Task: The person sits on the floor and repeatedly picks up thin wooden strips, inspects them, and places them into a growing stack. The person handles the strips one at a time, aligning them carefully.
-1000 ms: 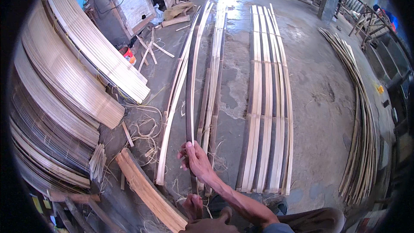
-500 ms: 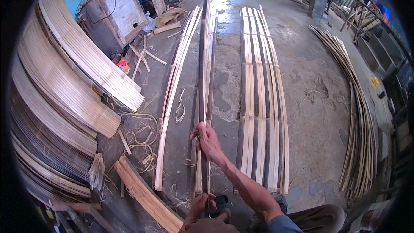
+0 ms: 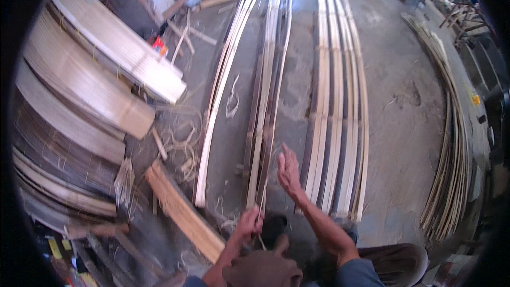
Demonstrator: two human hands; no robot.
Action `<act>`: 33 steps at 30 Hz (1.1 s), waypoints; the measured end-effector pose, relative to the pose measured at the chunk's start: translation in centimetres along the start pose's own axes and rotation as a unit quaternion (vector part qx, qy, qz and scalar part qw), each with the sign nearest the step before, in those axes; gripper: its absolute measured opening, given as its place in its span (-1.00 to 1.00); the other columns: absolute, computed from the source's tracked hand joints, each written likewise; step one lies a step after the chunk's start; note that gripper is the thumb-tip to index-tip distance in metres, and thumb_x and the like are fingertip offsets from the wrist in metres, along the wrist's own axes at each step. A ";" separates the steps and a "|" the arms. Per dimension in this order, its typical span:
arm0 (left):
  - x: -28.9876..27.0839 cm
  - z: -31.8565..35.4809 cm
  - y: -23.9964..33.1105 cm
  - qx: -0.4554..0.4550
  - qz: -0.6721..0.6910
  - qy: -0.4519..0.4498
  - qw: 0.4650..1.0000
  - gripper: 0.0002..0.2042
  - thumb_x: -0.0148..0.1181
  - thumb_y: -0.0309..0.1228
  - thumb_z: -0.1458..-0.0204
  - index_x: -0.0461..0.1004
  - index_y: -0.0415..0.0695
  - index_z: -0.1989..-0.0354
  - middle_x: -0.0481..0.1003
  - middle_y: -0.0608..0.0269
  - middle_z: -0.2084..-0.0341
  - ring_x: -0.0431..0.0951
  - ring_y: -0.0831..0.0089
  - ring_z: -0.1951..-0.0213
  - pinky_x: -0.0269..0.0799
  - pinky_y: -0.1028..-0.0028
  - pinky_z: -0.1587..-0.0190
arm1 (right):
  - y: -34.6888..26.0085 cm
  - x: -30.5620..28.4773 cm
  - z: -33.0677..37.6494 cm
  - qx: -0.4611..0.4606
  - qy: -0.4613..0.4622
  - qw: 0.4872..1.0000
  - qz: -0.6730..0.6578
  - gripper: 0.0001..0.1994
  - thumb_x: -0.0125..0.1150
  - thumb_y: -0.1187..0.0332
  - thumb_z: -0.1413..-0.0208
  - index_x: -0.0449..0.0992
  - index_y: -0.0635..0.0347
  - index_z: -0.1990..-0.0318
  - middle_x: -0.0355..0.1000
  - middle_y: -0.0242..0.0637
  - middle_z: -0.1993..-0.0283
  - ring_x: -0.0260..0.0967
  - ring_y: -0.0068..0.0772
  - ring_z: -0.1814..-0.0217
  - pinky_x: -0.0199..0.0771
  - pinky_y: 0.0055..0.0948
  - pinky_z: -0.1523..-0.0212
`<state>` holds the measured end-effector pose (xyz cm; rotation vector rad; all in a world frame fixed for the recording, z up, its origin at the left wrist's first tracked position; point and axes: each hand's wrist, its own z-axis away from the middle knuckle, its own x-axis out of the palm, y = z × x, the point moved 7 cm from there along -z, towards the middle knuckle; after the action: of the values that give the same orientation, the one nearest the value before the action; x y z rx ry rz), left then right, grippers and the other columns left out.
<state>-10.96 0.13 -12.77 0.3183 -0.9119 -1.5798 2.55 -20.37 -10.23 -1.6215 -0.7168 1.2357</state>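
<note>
Bare forearms, blue-grey rolled sleeve (image 3: 355, 275)

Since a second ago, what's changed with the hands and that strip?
The right hand let go of the raised strip and hangs open above the floor. The strip now lies with the middle bundle, its near end pinched by the left hand. The slat row and stacked mats stayed put.

Concrete floor (image 3: 409, 101) strewn with split bamboo

Long strips lie in rows — a middle group (image 3: 268, 90), a flat set (image 3: 337, 101), a curved pile (image 3: 451, 127) — with bundled slats (image 3: 117, 58) and loose shavings (image 3: 180, 138).
</note>
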 end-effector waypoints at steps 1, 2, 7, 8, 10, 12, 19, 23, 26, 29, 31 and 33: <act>0.2 -0.4 1.4 -0.027 0.012 0.000 1.000 -0.59 -0.20 -0.04 -0.35 0.37 -0.15 0.30 0.22 0.42 0.73 0.15 0.66 0.74 0.12 0.58 0.67 | -1.9 -0.7 -0.3 -0.051 -0.011 0.999 -0.009 -0.50 -0.05 0.19 -0.31 0.21 0.31 -0.29 0.26 0.24 -0.20 0.18 0.21 -0.29 0.16 -0.07 -0.30; 0.3 -0.5 2.5 -0.055 0.025 0.001 0.998 -0.59 -0.20 -0.05 -0.35 0.37 -0.15 0.29 0.23 0.42 0.73 0.15 0.66 0.74 0.12 0.58 0.66 | -3.2 -0.6 -0.2 -0.087 -0.003 0.995 0.037 -0.47 -0.01 0.22 -0.29 0.14 0.29 -0.33 0.23 0.27 -0.20 0.17 0.22 -0.29 0.19 -0.06 -0.28; 2.0 -0.2 5.5 -0.057 0.125 -0.097 0.986 -0.60 -0.22 -0.08 -0.37 0.37 -0.20 0.17 0.33 0.32 0.63 0.29 0.58 0.65 0.24 0.56 0.58 | -4.0 1.9 -3.4 0.032 -0.036 0.998 -0.029 -0.28 0.03 0.34 -0.28 -0.26 0.15 -0.45 0.41 0.20 0.12 0.47 0.08 0.15 0.51 -0.11 0.07; 2.0 -0.1 5.7 -0.052 0.147 -0.124 0.980 -0.60 -0.23 -0.09 -0.37 0.38 -0.21 0.11 0.37 0.29 0.60 0.35 0.54 0.62 0.31 0.55 0.54 | -4.1 3.3 -4.2 0.073 -0.099 0.984 -0.130 -0.24 0.03 0.37 -0.27 -0.36 0.11 -0.45 0.43 0.17 0.16 0.48 -0.01 0.23 0.53 -0.18 0.20; 1.5 1.1 6.9 -0.017 0.212 -0.134 0.968 -0.55 -0.19 -0.03 -0.34 0.31 -0.21 -0.06 0.45 0.18 0.45 0.47 0.44 0.45 0.42 0.47 0.33 | -5.5 5.8 -5.9 0.149 -0.220 0.908 -0.325 -0.13 0.04 0.43 -0.26 -0.54 0.03 -0.45 0.46 0.10 0.24 0.50 -0.18 0.40 0.57 -0.30 0.45; -0.2 1.5 6.4 0.063 0.229 -0.071 0.969 -0.43 -0.15 0.06 -0.29 0.19 -0.20 -0.22 0.48 0.08 0.28 0.53 0.33 0.27 0.46 0.36 0.13 | -8.5 6.2 -7.9 0.173 -0.180 0.886 -0.390 -0.24 -0.02 0.49 -0.28 -0.43 -0.03 -0.42 0.45 0.05 0.23 0.48 -0.36 0.44 0.53 -0.48 0.56; -1.0 5.3 10.9 0.582 0.017 0.311 0.751 -0.18 -0.20 0.24 -0.20 -0.14 -0.13 -0.44 -0.03 -0.01 -0.41 -0.03 0.10 -0.42 -0.14 0.17 -0.41 | -18.6 9.4 -11.2 0.176 -0.185 0.822 -0.510 -0.65 -0.10 0.46 -0.33 -0.06 0.24 -0.15 0.43 0.08 0.15 0.51 -0.30 0.38 0.68 -0.45 0.42; -1.5 10.7 22.1 0.684 0.221 0.423 0.551 -0.39 -0.23 -0.03 -0.33 -0.05 -0.16 -0.41 0.23 -0.09 -0.20 0.21 0.18 -0.29 0.06 0.35 -0.30 | -19.9 10.5 -10.2 0.191 -0.176 0.806 -0.531 -0.81 -0.11 0.43 -0.33 0.13 0.40 0.08 0.45 0.07 0.21 0.51 -0.27 0.39 0.68 -0.41 0.41; -4.2 13.2 24.3 0.721 0.186 0.315 0.589 -0.47 -0.23 -0.17 -0.35 -0.01 -0.16 -0.40 0.34 0.34 0.36 0.37 0.50 0.28 0.30 0.40 0.00 | -20.5 10.3 -9.3 0.178 -0.229 0.867 -0.406 -0.72 -0.10 0.26 -0.35 0.29 0.36 0.26 0.45 -0.06 0.36 0.48 -0.33 0.47 0.61 -0.38 0.47; -4.2 14.9 24.5 0.674 0.271 0.422 0.542 -0.56 -0.23 -0.24 -0.35 0.12 -0.19 -0.32 0.06 0.50 0.64 0.04 0.64 0.59 0.14 0.55 0.39 | -20.9 6.9 -8.5 0.010 -0.254 0.964 -0.076 -0.46 -0.13 -0.02 -0.35 0.48 0.25 0.50 0.37 -0.19 0.65 0.40 -0.39 0.58 0.42 -0.26 0.54; -4.2 14.1 24.0 0.658 0.282 0.447 0.536 -0.59 -0.23 -0.27 -0.33 0.14 -0.20 -0.27 0.03 0.50 0.70 0.01 0.65 0.64 0.09 0.57 0.46 | -22.6 5.0 -8.6 -0.120 -0.132 0.984 -0.017 -0.40 -0.16 -0.09 -0.34 0.54 0.23 0.50 0.35 -0.14 0.69 0.40 -0.27 0.59 0.40 -0.19 0.52; -4.0 13.5 23.1 0.651 0.238 0.458 0.556 -0.59 -0.22 -0.27 -0.32 0.14 -0.20 -0.26 0.03 0.49 0.70 0.01 0.65 0.64 0.09 0.58 0.46 | -27.7 3.7 -6.9 -0.206 -0.071 0.974 -0.062 -0.37 -0.19 -0.14 -0.32 0.58 0.21 0.47 0.37 -0.05 0.68 0.42 -0.13 0.58 0.44 -0.14 0.48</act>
<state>-2.48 9.60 11.10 1.6005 -0.9791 0.1925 12.70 -8.75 14.14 -1.7963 -1.2120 1.1720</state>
